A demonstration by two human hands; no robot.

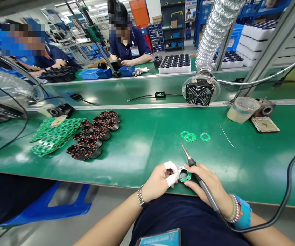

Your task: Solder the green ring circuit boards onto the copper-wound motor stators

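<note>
A ring-shaped part with a green circuit board on its face (184, 175) is held between both hands near the bench's front edge. My left hand (163, 179), with white covers on thumb and forefinger, pinches its left side. On its right side rest the thumb and forefinger of my right hand (209, 184), which also holds a soldering iron (204, 186), its tip pointing up and left. Beyond the hands lie several loose green ring boards (190, 136), one of them apart (205, 136). A thin wire (226, 135) lies to their right.
Dark copper-wound cores (93, 136) stand in rows at left, beside stacked green boards (57, 133). A fan (200, 93) with a foil duct, a cup (242, 109) and a square sponge tray (265, 124) are behind. The iron's cable loops right. Two people sit across.
</note>
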